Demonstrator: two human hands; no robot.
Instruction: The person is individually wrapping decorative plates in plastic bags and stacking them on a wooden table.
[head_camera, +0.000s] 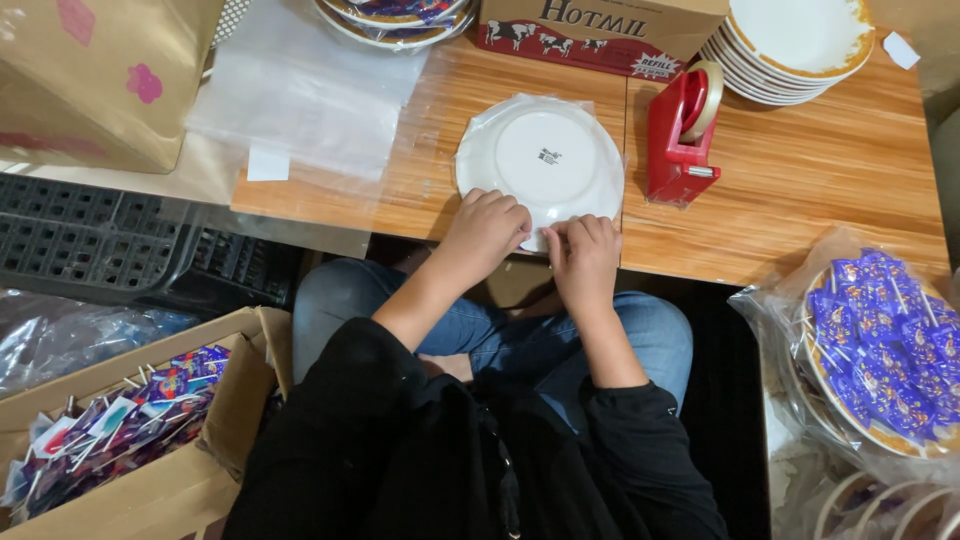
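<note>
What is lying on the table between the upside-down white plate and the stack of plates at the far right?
In the head view, a red tape dispenser stands between the white plate and the stack of plates.

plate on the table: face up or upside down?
Upside down. The white plate shows its raised foot ring and a small maker's mark in the middle; both hands press at its near edge.

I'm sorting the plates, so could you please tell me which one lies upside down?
The white plate under both hands, wrapped in clear plastic, base up; the stacked plates sit upright.

Glossy ceramic plate (545, 155) in clear plastic on wooden table (820, 170)
</note>
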